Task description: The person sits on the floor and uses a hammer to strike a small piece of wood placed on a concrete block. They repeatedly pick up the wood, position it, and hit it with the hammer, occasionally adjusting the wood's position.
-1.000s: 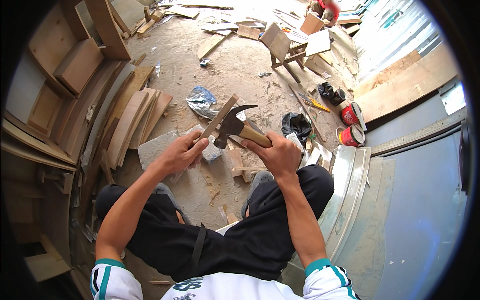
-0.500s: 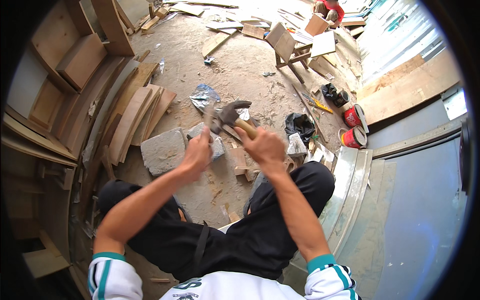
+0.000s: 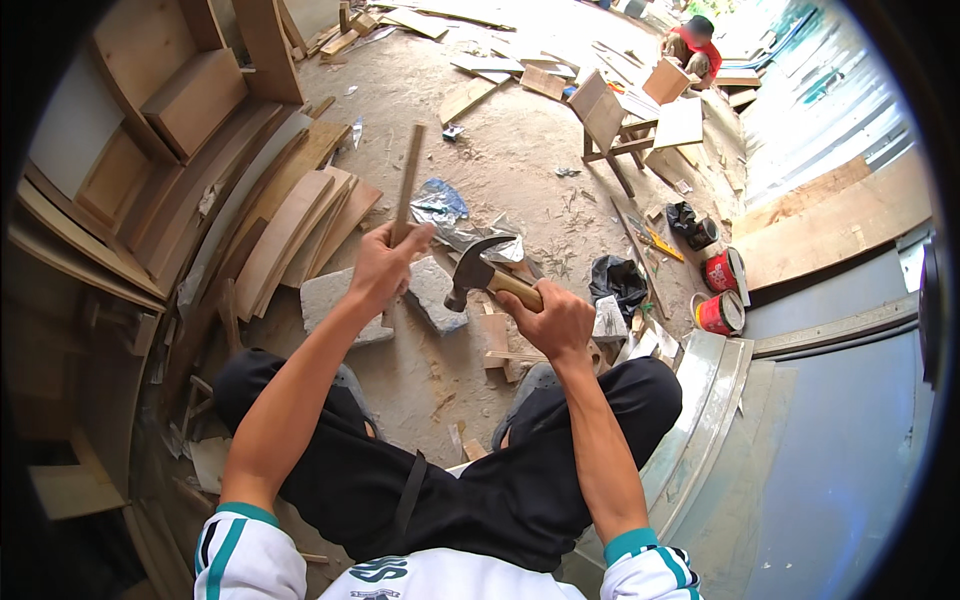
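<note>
My left hand (image 3: 383,268) is closed around a thin wooden strip (image 3: 409,175), which stands nearly upright and sticks out above and below the fist. To its right, my right hand (image 3: 555,322) grips the wooden handle of a claw hammer (image 3: 474,274). The hammer's dark metal head points left, claw upward, a little apart from the strip. Beneath my left hand are two rough grey blocks, one pale block (image 3: 333,303) at the left and another block (image 3: 440,297) at the right. Crumpled silver plastic (image 3: 446,206) lies just beyond them.
Stacked boards (image 3: 285,235) and wooden cabinets (image 3: 190,110) line the left side. On the right are a black plastic bag (image 3: 617,282), red cans (image 3: 722,314) and a glass sheet (image 3: 690,400). A wooden stool (image 3: 600,115) stands farther off, near a crouching person (image 3: 694,50) in red.
My left hand has raised slightly and moved left, and the strip now shows clearly upright. The hammer has moved apart from it, toward the lower right. The whole view has shifted a little.
</note>
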Tool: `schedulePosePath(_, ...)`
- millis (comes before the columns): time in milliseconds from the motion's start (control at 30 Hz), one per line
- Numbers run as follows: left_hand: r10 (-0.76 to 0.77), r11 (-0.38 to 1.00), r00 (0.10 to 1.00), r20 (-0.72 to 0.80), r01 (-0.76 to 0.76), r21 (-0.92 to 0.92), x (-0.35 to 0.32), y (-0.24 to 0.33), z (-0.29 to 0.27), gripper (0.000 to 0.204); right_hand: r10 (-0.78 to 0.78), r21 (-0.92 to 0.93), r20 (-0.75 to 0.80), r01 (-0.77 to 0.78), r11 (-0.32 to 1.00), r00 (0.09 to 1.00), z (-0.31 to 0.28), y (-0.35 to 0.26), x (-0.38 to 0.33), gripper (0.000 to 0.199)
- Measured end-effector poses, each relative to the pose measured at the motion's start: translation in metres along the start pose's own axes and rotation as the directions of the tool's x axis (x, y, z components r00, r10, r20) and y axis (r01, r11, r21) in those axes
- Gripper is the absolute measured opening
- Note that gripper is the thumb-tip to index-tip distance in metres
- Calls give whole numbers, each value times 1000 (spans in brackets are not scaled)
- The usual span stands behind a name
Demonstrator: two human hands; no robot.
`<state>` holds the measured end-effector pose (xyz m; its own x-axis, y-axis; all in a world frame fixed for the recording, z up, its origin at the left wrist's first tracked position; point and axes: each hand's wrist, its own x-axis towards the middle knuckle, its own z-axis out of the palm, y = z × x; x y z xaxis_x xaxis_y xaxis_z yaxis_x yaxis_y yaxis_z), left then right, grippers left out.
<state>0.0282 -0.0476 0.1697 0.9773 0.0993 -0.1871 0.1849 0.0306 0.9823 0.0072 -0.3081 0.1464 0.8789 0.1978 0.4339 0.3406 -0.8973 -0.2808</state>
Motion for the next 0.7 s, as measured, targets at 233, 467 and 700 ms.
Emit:
schedulePosePath(233, -33, 999, 985, 167, 28, 32, -12, -5, 23, 32, -164, 47, -11, 164, 985, 986, -12, -3, -11, 57)
schedulePosePath(467, 58, 991, 972, 229, -84, 106, -8, -11, 45, 22, -213, 86, 120, 203, 975, 970, -23, 17, -22, 57)
schedulePosePath(700, 4, 998, 959, 282, -22, 62, 4, -16, 73, 24, -350, 118, 391, 330, 936, 851, -32, 27, -48, 61)
